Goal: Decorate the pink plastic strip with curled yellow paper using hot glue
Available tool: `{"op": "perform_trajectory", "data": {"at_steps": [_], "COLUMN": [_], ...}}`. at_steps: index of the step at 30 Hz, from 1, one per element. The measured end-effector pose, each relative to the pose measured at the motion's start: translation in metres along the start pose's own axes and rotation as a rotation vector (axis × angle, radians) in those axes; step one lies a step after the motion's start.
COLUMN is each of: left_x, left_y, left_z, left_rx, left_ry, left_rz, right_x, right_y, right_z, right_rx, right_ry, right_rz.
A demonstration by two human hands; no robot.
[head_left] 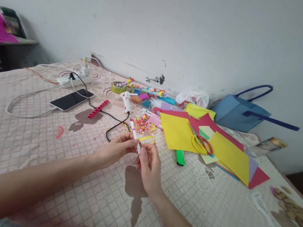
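Between both hands, above the tablecloth, a white pen-like stick point(134, 129) with a pink band is held tilted, its lower tip at my right fingertips. My left hand point(118, 149) is closed round the stick's middle. My right hand point(150, 169) is closed in a pinch by the tip. A thin yellow paper strip point(148, 138) loops out between the hands and meets the right fingers; its ends are hidden. Just beyond lies a heap of small coloured paper scraps point(143, 124). A white hot glue gun point(126, 102) with a black cord stands behind it.
Coloured paper sheets point(175, 132) with scissors point(203, 144) on top lie to the right, beside a green cutter point(180, 158) and white string point(202, 173). Leftward are a red perforated strip point(98, 109), a phone point(71, 99) and a power strip point(74, 81). A blue bag point(238, 112) stands by the wall.
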State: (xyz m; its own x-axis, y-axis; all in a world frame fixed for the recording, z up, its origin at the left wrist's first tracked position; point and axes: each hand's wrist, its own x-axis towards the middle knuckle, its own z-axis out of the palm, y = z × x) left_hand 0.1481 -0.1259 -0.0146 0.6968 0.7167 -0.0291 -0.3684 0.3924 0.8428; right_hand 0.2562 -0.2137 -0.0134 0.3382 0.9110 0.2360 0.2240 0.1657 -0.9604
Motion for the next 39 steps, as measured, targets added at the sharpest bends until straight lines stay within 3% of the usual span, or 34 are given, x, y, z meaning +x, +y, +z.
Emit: {"op": "perform_trajectory", "data": {"at_steps": [11,15,22,29,39], "left_x": [-0.004,-0.005,-0.002,-0.001,-0.002], "left_y": [0.004,0.003,0.004,0.006,0.006], "left_z": [0.001,0.003,0.001,-0.001,0.000], "left_rx": [0.139,0.254,0.497,0.401,0.382], "left_ry": [-0.050,0.010,0.087,-0.008,0.072], "left_rz": [-0.085,-0.096,0.013,-0.057,-0.101], "right_x": [0.014,0.014,0.013,0.013,0.012], "right_y": [0.006,0.006,0.008,0.006,0.006], "right_z": [-0.006,-0.009,-0.007,-0.007,-0.005], "right_rx": [0.537,0.480,0.371,0.419,0.409], "right_ry": [0.019,0.103,0.143,0.122,0.142], "right_rz": [0.293,0.300,0.287,0.265,0.279]}}
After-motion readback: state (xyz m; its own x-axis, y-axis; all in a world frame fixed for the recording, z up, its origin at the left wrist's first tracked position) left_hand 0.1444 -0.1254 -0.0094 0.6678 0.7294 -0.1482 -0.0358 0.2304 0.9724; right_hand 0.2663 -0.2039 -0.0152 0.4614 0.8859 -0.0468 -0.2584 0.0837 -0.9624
